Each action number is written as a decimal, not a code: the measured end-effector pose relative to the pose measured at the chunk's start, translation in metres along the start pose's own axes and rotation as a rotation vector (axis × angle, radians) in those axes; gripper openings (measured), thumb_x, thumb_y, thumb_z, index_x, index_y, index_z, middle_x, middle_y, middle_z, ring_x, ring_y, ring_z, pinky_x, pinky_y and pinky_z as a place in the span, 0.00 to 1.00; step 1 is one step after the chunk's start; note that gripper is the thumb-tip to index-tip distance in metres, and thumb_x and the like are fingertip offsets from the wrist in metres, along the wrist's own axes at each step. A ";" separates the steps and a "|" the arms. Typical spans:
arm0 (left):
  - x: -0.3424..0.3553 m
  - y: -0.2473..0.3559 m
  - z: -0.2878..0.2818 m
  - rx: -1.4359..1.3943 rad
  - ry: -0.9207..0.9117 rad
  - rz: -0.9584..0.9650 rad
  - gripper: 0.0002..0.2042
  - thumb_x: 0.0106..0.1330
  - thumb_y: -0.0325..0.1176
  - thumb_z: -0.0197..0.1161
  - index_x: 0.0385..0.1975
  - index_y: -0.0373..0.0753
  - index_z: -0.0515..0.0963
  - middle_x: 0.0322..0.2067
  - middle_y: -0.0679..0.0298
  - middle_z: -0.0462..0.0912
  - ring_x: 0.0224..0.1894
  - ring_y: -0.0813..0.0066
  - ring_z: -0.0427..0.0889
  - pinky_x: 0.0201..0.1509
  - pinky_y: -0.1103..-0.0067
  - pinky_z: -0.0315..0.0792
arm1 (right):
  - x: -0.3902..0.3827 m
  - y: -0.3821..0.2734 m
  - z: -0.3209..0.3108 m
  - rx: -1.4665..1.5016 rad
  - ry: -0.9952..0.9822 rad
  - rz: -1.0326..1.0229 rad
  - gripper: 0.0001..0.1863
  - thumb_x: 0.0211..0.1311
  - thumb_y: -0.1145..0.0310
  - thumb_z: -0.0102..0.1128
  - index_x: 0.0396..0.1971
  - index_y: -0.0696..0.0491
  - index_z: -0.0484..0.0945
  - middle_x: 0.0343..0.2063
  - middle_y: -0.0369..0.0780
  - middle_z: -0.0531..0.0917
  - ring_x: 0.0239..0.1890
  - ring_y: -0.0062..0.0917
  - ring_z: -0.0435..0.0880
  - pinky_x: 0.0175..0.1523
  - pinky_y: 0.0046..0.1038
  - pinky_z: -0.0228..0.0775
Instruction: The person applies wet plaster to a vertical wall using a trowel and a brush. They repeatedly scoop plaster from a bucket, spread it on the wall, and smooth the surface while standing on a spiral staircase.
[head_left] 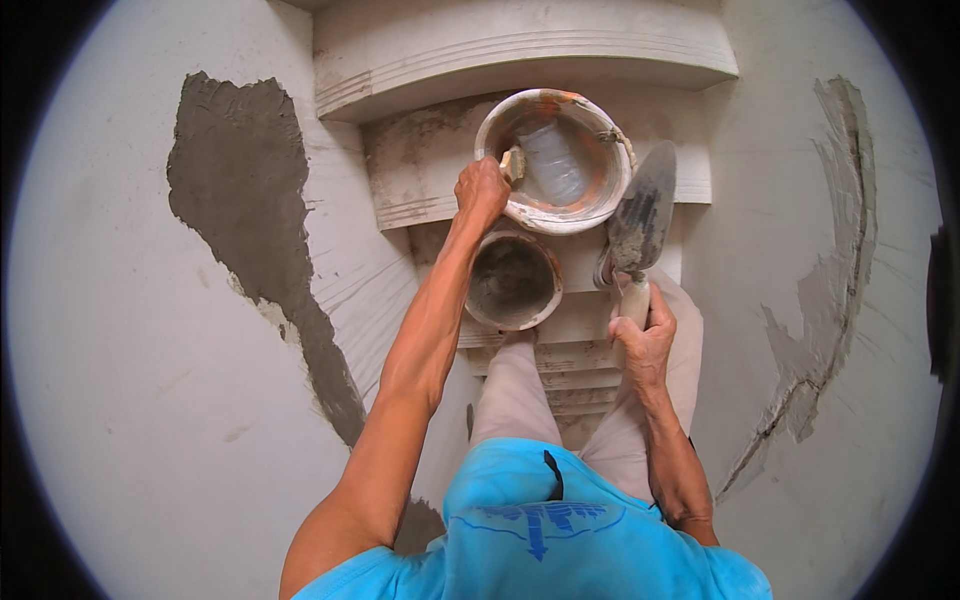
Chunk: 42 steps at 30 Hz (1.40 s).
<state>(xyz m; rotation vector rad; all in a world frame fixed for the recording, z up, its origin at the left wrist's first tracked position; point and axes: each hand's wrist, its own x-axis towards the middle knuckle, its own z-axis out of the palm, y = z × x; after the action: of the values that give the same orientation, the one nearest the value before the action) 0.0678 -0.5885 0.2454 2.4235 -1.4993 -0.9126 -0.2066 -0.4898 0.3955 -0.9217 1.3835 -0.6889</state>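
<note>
In the head view, the person looks straight down a flight of pale moulded steps between two plastered walls. The left hand point(482, 188) reaches forward with its grip clenched around a small brush handle point(513, 163), held at the near rim of the white bucket point(600, 195) so the brush hangs over the cloudy water inside. The bucket sits on an upper step, close enough that the arm reaches it without the person shifting. Just below it, touching or nearly so, stands a smaller pot point(514, 282) caked with grey mortar, placed where both hands can get to it. The right hand point(643, 335) is wrapped firmly on the handle of a trowel point(640, 215), the blade pointing up and away, tilted beside the bucket's right edge, likely so it stays out of the way. A dark patch of wet mortar point(245, 200) spreads on the left wall, and a thinner grey smear point(830, 300) runs down the right wall.
</note>
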 end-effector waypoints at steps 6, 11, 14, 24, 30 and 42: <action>-0.023 -0.053 0.031 -0.081 0.234 0.146 0.08 0.61 0.29 0.62 0.37 0.31 0.78 0.35 0.40 0.83 0.40 0.36 0.82 0.46 0.50 0.75 | 0.003 0.010 0.009 0.005 0.057 0.013 0.25 0.50 0.74 0.59 0.52 0.59 0.79 0.25 0.32 0.77 0.26 0.14 0.74 0.32 0.19 0.67; -0.061 -0.058 0.016 -0.774 0.017 -0.102 0.14 0.73 0.38 0.57 0.43 0.31 0.80 0.26 0.61 0.81 0.22 0.76 0.76 0.27 0.75 0.74 | 0.005 0.023 0.009 0.023 0.004 0.032 0.25 0.50 0.74 0.58 0.52 0.59 0.78 0.25 0.32 0.76 0.25 0.14 0.73 0.32 0.18 0.66; -0.093 -0.063 -0.004 -1.265 -0.053 -0.250 0.12 0.76 0.35 0.57 0.49 0.33 0.79 0.25 0.69 0.77 0.21 0.88 0.70 0.20 0.88 0.66 | 0.004 0.018 0.022 0.064 -0.030 0.028 0.25 0.51 0.74 0.58 0.53 0.60 0.77 0.25 0.33 0.76 0.25 0.14 0.74 0.32 0.18 0.67; -0.123 -0.096 -0.171 -1.053 0.720 -0.199 0.09 0.77 0.36 0.57 0.47 0.37 0.75 0.25 0.69 0.76 0.19 0.87 0.71 0.18 0.83 0.69 | 0.027 0.012 0.078 -0.036 -0.196 -0.018 0.27 0.48 0.72 0.60 0.53 0.60 0.78 0.28 0.34 0.78 0.26 0.15 0.76 0.32 0.20 0.69; -0.065 -0.085 -0.280 0.073 1.016 0.072 0.05 0.71 0.27 0.56 0.41 0.33 0.77 0.25 0.48 0.82 0.28 0.51 0.86 0.31 0.61 0.76 | 0.036 0.021 0.088 -0.174 -0.308 -0.058 0.27 0.46 0.67 0.61 0.50 0.60 0.79 0.32 0.35 0.78 0.29 0.17 0.74 0.36 0.22 0.69; -0.103 -0.059 -0.363 0.803 0.754 -0.038 0.07 0.65 0.24 0.61 0.41 0.34 0.80 0.34 0.51 0.85 0.33 0.51 0.87 0.36 0.61 0.80 | 0.057 -0.009 0.104 -0.209 -0.437 0.013 0.28 0.45 0.68 0.62 0.51 0.59 0.77 0.33 0.42 0.80 0.34 0.29 0.79 0.44 0.32 0.73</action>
<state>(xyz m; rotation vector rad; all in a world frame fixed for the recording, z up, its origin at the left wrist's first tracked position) 0.2853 -0.5379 0.5551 2.7471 -1.6470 0.7227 -0.0974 -0.5287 0.3699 -1.1489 1.0795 -0.3077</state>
